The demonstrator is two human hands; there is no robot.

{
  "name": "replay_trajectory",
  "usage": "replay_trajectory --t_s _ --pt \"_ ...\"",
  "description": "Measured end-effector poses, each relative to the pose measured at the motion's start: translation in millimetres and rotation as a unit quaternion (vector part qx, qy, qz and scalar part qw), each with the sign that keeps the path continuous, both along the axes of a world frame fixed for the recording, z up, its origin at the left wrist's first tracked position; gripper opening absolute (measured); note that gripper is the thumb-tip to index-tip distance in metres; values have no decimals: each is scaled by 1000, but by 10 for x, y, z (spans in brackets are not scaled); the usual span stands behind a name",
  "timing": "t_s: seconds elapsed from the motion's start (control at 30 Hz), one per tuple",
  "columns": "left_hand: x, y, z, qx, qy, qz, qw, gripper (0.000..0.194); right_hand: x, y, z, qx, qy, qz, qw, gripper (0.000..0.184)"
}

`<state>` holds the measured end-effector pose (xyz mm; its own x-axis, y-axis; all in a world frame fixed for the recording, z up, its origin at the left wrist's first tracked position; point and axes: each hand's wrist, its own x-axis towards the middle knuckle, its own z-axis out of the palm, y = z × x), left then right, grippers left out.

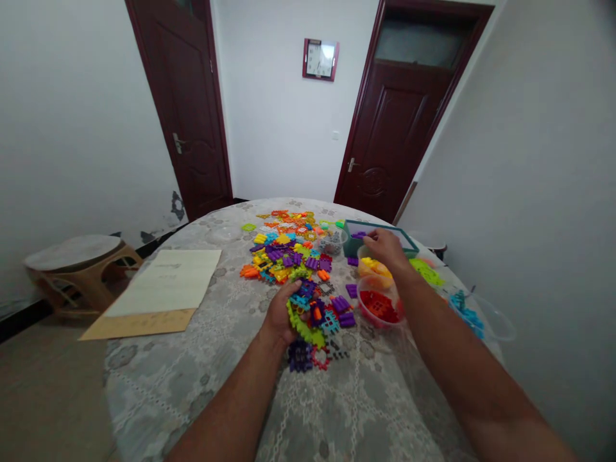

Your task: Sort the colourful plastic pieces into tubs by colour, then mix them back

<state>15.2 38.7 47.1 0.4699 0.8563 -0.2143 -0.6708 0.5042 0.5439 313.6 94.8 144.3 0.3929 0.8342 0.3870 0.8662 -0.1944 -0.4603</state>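
Note:
My left hand (280, 312) is curled round a cluster of plastic building pieces (304, 328), with a lime-green curved part, purple and blue squares and a bit of orange. Its thumb lies over the top of them. My right hand (386, 246) reaches to the rim of a teal-edged box (407, 243), fingers pinched at a purple plastic piece (359, 235). Below this hand stand a clear tub of yellow pieces (376, 267) and a clear tub of red pieces (380, 307). Loose purple pieces (343, 311) lie between my hands.
A mixed heap of coloured pieces (289, 253) covers the table's middle. A tub of grey pieces (331, 242) stands beside it. Lime pieces (427, 273) and a tub of blue pieces (466, 313) are at right. Paper sheets (168, 282) lie left, near a wooden stool (81, 273).

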Motion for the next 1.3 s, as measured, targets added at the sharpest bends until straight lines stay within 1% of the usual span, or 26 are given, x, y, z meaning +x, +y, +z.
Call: replay_trajectory --t_s 0.07,0.13,0.23,0.33,0.4,0.47,0.53,0.6,0.7,0.77,0.87,0.93,1.0,1.07,1.13,1.23,1.3 --pt "-1 -11 8 22 24 19 999 25 123 155 42 14 5 -36 999 28" --pt "-3 -20 16 37 32 22 999 27 178 222 72 23 9 -57 998 33" --pt "-1 -23 17 42 24 16 999 30 107 188 70 23 13 -40 999 31" --pt "7 -22 14 39 22 17 999 35 -173 6 9 -9 25 26 999 25" --pt "15 -26 16 40 25 19 999 38 -450 -189 -51 -48 64 108 991 23" --pt "24 -35 19 51 22 19 998 39 -744 -406 -117 -81 122 210 967 27" --pt "33 -46 21 69 17 18 997 39 -999 -592 -185 -91 149 282 943 29" --pt "40 -55 20 84 11 18 996 40 -1177 -710 -249 -80 154 313 934 26" --pt "45 -61 21 81 4 15 997 40 -1287 -772 -320 -68 193 310 929 23" --pt "44 -62 28 61 -2 8 998 37 -1286 -787 -334 -88 258 293 917 26" --pt "34 -61 44 25 -19 -11 999 29 -1229 -822 -301 -123 379 274 875 26" --pt "21 -52 56 2 -34 -25 999 24 -1161 -837 -254 -124 442 269 847 25" --pt "-1 -37 67 -18 -51 -32 998 20 -1063 -813 -200 -118 472 261 834 26" --pt "-31 -18 77 -32 -71 -34 996 17 -927 -727 -150 -104 463 252 843 27" --pt "-63 -2 88 -40 -88 -29 995 14 -751 -575 -109 -81 434 233 866 25" --pt "-100 12 98 -44 -95 -24 994 12 -428 -262 -69 -35 410 162 897 21" --pt "-113 19 92 -47 -93 -28 994 12 -198 -42 -53 -6 405 109 908 18"
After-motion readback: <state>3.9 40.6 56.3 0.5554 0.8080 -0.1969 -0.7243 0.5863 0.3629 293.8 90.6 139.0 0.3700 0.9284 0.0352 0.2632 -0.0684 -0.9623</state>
